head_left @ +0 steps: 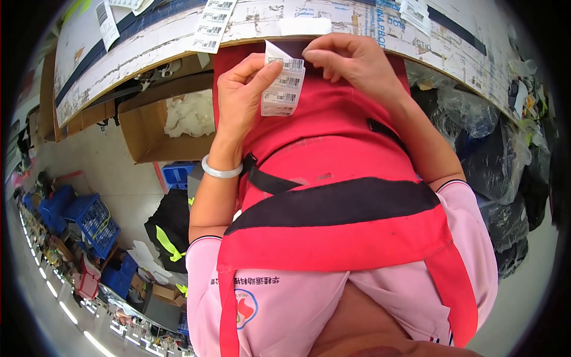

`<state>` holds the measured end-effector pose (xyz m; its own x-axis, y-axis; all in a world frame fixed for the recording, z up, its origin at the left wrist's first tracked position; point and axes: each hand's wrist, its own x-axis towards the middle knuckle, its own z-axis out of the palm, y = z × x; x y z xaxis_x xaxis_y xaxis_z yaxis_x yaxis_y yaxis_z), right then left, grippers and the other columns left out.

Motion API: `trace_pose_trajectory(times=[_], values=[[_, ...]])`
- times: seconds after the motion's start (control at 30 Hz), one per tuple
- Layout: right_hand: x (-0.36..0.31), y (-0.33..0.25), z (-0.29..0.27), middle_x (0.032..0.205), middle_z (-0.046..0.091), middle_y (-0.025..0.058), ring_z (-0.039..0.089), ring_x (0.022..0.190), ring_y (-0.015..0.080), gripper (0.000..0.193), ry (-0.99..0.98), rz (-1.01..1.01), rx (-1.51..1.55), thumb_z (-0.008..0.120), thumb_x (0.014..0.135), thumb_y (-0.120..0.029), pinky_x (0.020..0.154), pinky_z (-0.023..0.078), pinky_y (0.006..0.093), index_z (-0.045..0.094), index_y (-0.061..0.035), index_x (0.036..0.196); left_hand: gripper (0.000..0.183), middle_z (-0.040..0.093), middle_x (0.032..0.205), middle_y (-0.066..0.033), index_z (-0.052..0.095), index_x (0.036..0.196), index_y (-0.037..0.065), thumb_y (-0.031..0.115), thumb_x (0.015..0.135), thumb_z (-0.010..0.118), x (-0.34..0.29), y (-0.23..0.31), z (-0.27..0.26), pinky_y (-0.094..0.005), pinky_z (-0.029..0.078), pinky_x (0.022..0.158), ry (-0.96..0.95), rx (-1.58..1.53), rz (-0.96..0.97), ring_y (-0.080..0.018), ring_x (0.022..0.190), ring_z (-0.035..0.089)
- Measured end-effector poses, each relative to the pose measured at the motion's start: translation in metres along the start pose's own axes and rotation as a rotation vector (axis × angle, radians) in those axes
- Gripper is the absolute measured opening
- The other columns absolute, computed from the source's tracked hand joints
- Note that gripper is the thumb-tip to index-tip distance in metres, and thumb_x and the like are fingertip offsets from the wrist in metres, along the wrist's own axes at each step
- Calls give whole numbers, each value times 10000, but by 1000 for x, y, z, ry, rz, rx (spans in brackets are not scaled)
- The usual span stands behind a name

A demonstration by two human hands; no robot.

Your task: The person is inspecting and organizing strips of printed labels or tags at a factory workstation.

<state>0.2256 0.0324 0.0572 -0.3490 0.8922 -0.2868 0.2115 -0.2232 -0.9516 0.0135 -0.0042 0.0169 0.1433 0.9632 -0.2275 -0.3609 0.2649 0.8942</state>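
Note:
My left hand (241, 89) pinches a short strip of white barcode labels (282, 95) between thumb and fingers, held over my red apron (345, 125) just below the table edge. The strip's upper corner is folded back to a point. Right beside it is my right hand (360, 62), thumb and index finger brought together near that corner and the other fingers curled. Whatever may be between those fingertips is too small to make out. A white blank rectangular piece (306, 27) lies on the table edge above the hands.
The worn, white-topped table (256, 27) spans the top. On it lie label sheets (212, 25), more labels (107, 27) and a paper tag (415, 15). Below left stands an open cardboard box (140, 134) with crumpled paper. Plastic-wrapped dark bundles (488, 160) pile at right; a blue crate (95, 220) stands farther left.

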Motion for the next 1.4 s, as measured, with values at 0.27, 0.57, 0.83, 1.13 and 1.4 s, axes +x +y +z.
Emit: trace_pose_trajectory(times=[0.27,0.57,0.83,1.13,1.4], values=[[0,9,22,752,638,6,576,637,93,129,54,-179,-136,687,856,-156,568,478,241,682,-32,891,145,662,875,-18,693,935,-45,90,894,660,-1,-3,-6,-185,442,661,7,232,153,-59,755,576],[3,3,22,814,640,73,615,662,190,114,66,-555,-395,679,851,-142,616,491,296,657,-40,897,216,660,755,-15,692,838,14,187,934,605,10,-3,-17,-186,394,555,192,-187,-214,-50,625,540],[52,5,-32,745,648,51,613,609,101,137,66,136,-56,623,917,-133,528,502,212,627,4,912,238,668,772,-18,709,911,-7,222,929,644,12,-14,-17,-186,413,566,158,-68,-117,-41,633,544],[62,-5,-32,702,650,60,617,592,107,135,-3,215,-140,634,908,-124,516,504,211,635,8,881,249,679,790,-31,705,909,-18,220,934,636,12,-15,-21,-191,462,598,143,-80,-122,-57,664,594],[65,-5,-31,693,649,62,614,582,109,134,-1,222,-138,641,899,-117,508,501,214,638,13,866,243,669,772,-12,709,902,-12,220,930,643,11,-19,-18,-177,414,570,155,-90,-132,-34,640,548]])
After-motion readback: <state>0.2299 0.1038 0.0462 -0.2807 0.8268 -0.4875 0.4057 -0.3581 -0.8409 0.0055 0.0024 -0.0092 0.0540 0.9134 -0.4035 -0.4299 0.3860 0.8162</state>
